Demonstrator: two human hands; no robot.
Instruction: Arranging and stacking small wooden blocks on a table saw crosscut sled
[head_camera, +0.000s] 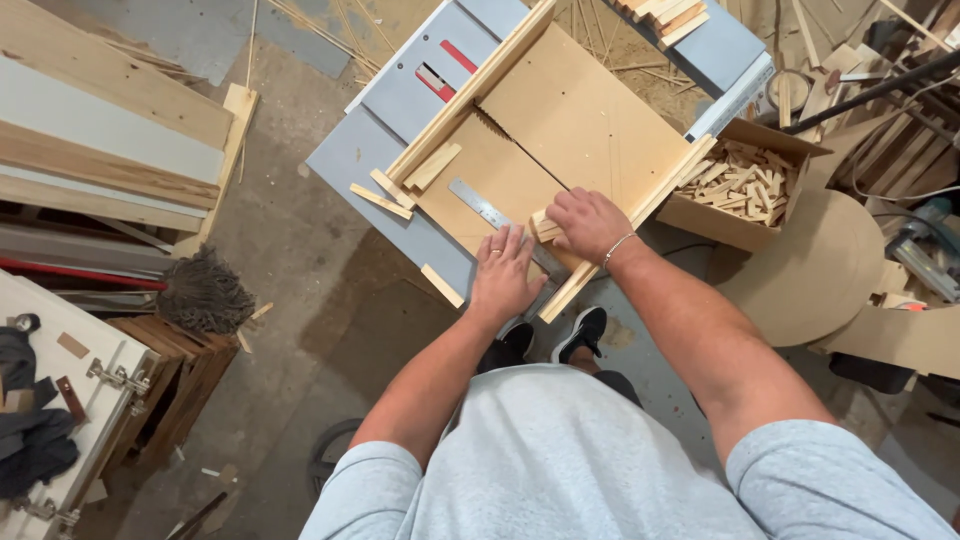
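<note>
My left hand (505, 272) lies flat, fingers spread, on the near end of a steel ruler (480, 205) that rests on a wooden sled (590, 115) on a grey table saw (370, 150). My right hand (588, 222) is closed over a small stack of short wooden strips (544, 226) pressed against the sled's near fence. A saw blade (490, 125) rises through the sled's slot just beyond the ruler. A thin bracelet is on my right wrist.
Loose wood strips (400, 185) lie at the sled's left end. A cardboard box (745, 180) of small offcuts sits to the right. Boards (100, 130) are stacked at the left, a round brown panel (810, 265) at the right. My shoes (580, 333) stand below the saw.
</note>
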